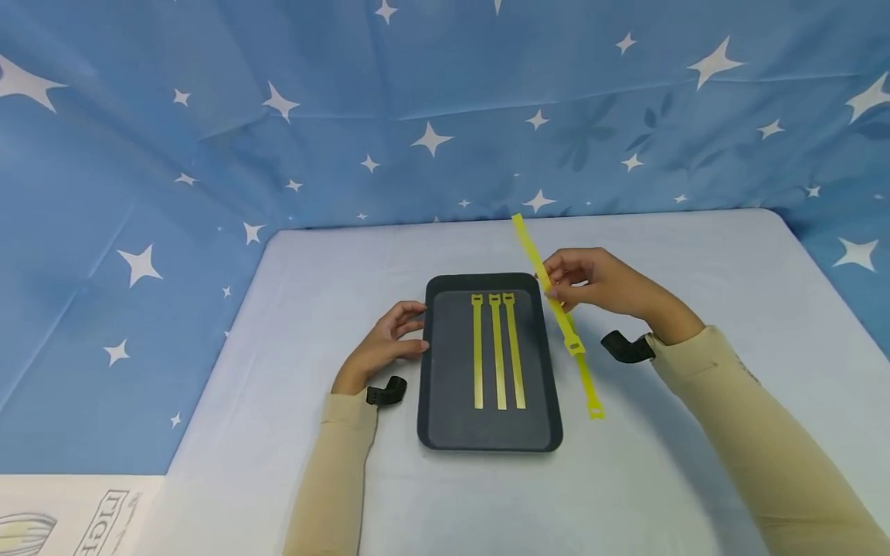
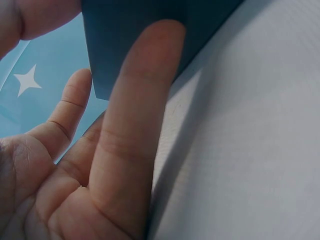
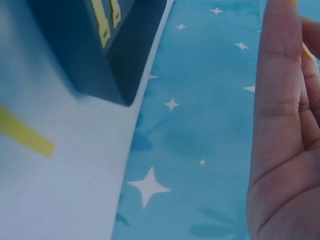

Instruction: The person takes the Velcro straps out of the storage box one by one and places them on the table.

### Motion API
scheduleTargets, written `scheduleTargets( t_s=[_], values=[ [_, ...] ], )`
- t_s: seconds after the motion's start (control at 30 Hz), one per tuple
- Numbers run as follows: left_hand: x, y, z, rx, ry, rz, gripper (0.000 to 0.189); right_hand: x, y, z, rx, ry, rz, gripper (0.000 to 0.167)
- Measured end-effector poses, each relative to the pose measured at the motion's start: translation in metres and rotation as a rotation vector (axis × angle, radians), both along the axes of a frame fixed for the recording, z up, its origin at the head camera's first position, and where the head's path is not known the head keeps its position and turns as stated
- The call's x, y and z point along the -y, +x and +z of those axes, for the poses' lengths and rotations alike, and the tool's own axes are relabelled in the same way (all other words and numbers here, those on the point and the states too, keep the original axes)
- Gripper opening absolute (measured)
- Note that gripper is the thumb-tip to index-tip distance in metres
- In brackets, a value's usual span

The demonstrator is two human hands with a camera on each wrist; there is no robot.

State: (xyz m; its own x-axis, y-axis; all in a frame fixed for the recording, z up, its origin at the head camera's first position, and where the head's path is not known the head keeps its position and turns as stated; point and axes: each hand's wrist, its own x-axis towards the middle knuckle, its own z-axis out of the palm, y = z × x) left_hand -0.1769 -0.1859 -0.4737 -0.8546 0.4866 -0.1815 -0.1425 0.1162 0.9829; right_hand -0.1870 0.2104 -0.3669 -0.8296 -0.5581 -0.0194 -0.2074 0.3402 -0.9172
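A dark grey tray [image 1: 445, 425] lies on the white table, with three yellow hook-and-loop cable ties [image 1: 498, 355] side by side in it. At the tray's left wall, my left hand [image 1: 385, 340] rests its fingertips against the outside. The left wrist view shows the long, fairly straight digits touching the dark wall [image 2: 107, 60]. My right hand [image 1: 601, 282], beyond the tray's upper right corner, pinches another yellow cable tie [image 1: 528, 247], its slotted head hanging down. Partly covered by it, one more yellow tie [image 1: 589, 390] lies on the table right of the tray.
The white table [image 1: 334, 270] reaches back to a blue star-printed cloth [image 1: 431, 177]. Black wrist mounts [image 1: 387, 391] sit at both cuffs. A printed cream surface [image 1: 76, 517] shows at the lower left.
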Motion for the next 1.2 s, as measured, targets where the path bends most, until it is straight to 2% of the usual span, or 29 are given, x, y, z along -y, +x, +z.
scheduleTargets(
  t_s=[0.27, 0.5, 0.7, 1.2],
  values=[
    [0.006, 0.005, -0.002, -0.008, -0.015, 0.012, 0.071, -0.018, 0.015, -0.016, 0.051, -0.03, -0.077, 0.024],
    [0.006, 0.007, -0.001, -0.008, -0.01, 0.02, 0.071, -0.036, 0.027, -0.027, 0.173, -0.025, -0.169, 0.032],
    [0.003, 0.005, -0.002, -0.008, -0.01, 0.016, 0.072, -0.052, 0.035, -0.039, 0.243, -0.042, -0.225, 0.036],
    [-0.001, 0.001, -0.003, -0.025, 0.014, -0.006, 0.073, -0.075, 0.052, -0.067, 0.388, -0.003, -0.289, 0.042]
  ],
)
